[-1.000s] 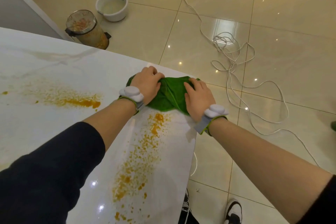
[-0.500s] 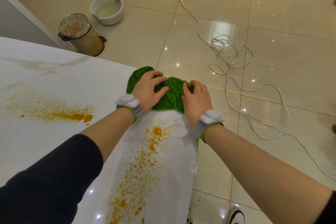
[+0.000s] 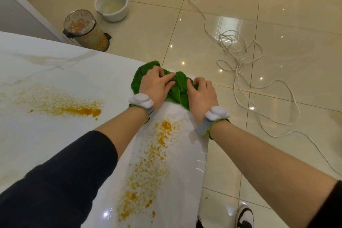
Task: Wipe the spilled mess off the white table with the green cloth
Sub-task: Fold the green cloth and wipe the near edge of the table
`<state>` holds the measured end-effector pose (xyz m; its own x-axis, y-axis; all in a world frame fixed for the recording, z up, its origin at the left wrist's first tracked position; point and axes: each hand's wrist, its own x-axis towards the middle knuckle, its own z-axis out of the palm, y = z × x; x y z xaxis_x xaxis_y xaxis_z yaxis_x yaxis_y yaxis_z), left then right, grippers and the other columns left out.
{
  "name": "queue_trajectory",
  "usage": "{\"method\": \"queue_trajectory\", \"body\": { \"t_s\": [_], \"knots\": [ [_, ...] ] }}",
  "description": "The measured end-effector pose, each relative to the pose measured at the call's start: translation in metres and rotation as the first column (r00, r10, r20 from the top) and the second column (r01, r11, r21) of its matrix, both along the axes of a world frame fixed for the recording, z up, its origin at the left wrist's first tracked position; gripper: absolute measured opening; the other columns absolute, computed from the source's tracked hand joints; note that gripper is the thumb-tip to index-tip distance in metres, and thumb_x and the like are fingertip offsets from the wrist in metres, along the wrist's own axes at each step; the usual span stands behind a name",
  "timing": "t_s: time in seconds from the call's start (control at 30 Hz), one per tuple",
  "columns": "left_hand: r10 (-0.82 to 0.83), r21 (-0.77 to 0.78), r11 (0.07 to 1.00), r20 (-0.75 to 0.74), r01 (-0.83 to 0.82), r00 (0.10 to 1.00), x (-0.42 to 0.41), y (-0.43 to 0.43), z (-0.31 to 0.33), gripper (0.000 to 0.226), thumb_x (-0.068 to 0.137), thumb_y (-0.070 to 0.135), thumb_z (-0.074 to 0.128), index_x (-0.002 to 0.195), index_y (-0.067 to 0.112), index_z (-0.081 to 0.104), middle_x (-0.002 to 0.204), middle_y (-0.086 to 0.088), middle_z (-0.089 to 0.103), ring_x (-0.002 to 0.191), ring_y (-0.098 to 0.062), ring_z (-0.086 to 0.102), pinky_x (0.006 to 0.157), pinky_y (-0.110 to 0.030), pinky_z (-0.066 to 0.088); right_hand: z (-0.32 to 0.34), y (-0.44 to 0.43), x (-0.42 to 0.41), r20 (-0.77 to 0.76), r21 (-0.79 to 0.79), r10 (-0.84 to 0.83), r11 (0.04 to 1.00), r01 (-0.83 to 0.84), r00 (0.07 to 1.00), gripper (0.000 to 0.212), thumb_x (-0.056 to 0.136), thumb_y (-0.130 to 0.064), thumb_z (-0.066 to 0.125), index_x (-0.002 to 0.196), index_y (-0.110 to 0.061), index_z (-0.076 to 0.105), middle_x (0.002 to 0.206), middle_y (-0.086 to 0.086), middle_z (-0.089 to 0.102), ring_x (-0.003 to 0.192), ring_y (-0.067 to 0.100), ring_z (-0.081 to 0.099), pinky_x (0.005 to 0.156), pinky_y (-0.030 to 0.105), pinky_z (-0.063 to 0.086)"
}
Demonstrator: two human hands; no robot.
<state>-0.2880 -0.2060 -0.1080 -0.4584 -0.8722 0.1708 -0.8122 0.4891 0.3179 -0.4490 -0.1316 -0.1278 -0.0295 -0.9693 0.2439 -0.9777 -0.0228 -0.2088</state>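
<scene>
The green cloth (image 3: 178, 89) lies bunched at the far corner of the white table (image 3: 55, 135). My left hand (image 3: 156, 87) presses on its left part, fingers curled into the folds. My right hand (image 3: 200, 95) grips its right part, close to the table's edge. An orange spill (image 3: 148, 168) runs in a speckled streak down the table between my forearms toward me. A second orange spill (image 3: 74, 108) spreads over the table to the left. Much of the cloth is hidden under my hands.
On the tiled floor beyond the table stand a stained pedal bin (image 3: 85, 30) and a white bucket (image 3: 112, 6). A tangled white cable (image 3: 238, 55) trails over the floor at right. My shoe (image 3: 244, 216) shows beside the table's right edge.
Both hands have pushed the cloth away from me toward the far corner, bunching it tighter. A wiped strip of table now shows between the cloth and the near spill.
</scene>
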Motion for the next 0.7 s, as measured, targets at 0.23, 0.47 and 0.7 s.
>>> {"method": "queue_trajectory", "body": {
  "t_s": [0.23,0.47,0.7],
  "knots": [
    [-0.251,0.03,0.967,-0.017,0.251,0.968,0.034,0.024,-0.002,0.038,0.092,0.035,0.051,0.126,0.021,0.056,0.109,-0.007,0.051,0.092,-0.021,0.046,0.079,-0.034,0.042,-0.003,0.02,-0.007,-0.004,0.013,0.117,0.993,-0.117,0.993,0.046,0.081,-0.014,0.068,0.124,-0.004,0.057,0.104,0.02,0.055,0.085,0.038,0.051,0.062,0.039,0.043],
    [-0.158,0.123,0.978,-0.094,0.169,0.983,0.031,0.03,0.0,0.035,0.088,0.025,0.056,0.123,0.025,0.059,0.113,-0.001,0.051,0.1,-0.017,0.046,0.088,-0.025,0.037,0.001,0.021,0.006,0.009,0.034,0.009,0.999,-0.009,1.0,0.046,0.08,-0.011,0.066,0.124,-0.002,0.055,0.104,0.022,0.054,0.087,0.04,0.051,0.063,0.038,0.041],
    [-0.316,0.12,0.938,-0.081,0.324,0.945,0.054,0.056,0.001,0.032,0.086,0.021,0.061,0.119,0.022,0.062,0.109,-0.005,0.056,0.094,-0.02,0.049,0.085,-0.031,0.043,-0.001,0.068,0.009,-0.001,0.023,0.145,0.989,-0.145,0.989,0.048,0.077,-0.014,0.069,0.123,-0.005,0.058,0.104,0.02,0.055,0.085,0.038,0.052,0.062,0.038,0.044]
  ]
}}
